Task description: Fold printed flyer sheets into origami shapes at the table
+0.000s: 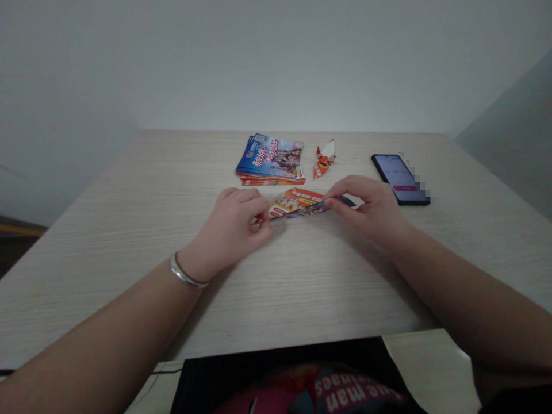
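Between my two hands is a printed paper sheet (297, 198), orange and yellow on one face, with a dark strip along its near edge where it is folded or bent. My left hand (241, 221) pinches its left end, wearing a silver bangle at the wrist. My right hand (366, 204) pinches the near edge toward the right end between thumb and forefinger. Just beyond the sheet lies a stack of printed leaflets (273, 158), blue on top with orange edges below. Right of the stack rests a folded origami crane (324, 159) in orange and white paper.
A black phone (401, 179) with a lit screen lies on the table's right side, partly pixelated. The pale wood-grain table (129, 201) meets a light wall (276, 63) at the back. A dark item with printed cloth (319, 391) shows at the bottom edge.
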`<state>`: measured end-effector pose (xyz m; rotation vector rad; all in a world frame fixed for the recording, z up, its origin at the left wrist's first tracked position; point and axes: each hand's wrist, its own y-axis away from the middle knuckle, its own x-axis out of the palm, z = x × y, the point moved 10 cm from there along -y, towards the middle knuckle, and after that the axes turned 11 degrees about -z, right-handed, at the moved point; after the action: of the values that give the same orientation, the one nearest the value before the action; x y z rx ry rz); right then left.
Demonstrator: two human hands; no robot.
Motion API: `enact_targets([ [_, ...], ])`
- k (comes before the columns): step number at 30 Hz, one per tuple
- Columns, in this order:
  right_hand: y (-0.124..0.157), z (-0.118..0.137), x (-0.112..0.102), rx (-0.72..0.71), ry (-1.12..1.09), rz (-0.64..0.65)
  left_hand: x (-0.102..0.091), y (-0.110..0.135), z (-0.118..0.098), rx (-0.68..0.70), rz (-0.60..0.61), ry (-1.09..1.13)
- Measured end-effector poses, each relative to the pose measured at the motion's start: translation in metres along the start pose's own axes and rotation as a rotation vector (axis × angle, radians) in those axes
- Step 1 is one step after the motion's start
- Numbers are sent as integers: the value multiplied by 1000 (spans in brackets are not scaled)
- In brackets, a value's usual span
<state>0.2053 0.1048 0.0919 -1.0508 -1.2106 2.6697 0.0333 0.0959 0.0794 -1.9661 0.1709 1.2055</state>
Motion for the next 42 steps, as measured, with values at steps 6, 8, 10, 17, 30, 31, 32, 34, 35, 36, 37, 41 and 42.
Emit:
enact_targets([
  [6, -1, -18, -8, 88, 56, -26, 4, 2, 15, -91, 38, 39],
  [8, -2, -24, -11, 102, 70, -43, 5, 3, 21, -110, 41, 38],
  [10, -4, -30, -14, 122, 67, -63, 5, 4, 27, -130, 32, 36],
  [17, 1, -18, 7, 105, -52, 12, -5, 3, 13, -60, -97, 48],
  [30, -1, -5, 15, 31, -96, -3, 1, 0, -10, 64, -66, 62],
  [31, -1, -1, 16, -1, -114, 10, 3, 1, -11, 79, -53, 58],
  [32, 0, 4, 18, -35, -122, 27, 6, 1, -13, 105, -31, 45],
  [34, 1, 10, 22, -89, -110, 59, 12, 2, -19, 159, 16, 7],
  [35, 1, 11, 23, -106, -95, 68, 14, 3, -21, 178, 30, -9],
  [36, 1, 12, 23, -120, -77, 72, 14, 2, -23, 191, 38, -22],
  [37, 1, 12, 23, -132, -56, 74, 14, 2, -25, 201, 44, -31],
  [41, 0, 9, 19, -168, 23, 64, 13, 1, -30, 229, 70, -66],
  [42, -1, 7, 17, -163, 36, 62, 12, 2, -30, 233, 75, -79],
])
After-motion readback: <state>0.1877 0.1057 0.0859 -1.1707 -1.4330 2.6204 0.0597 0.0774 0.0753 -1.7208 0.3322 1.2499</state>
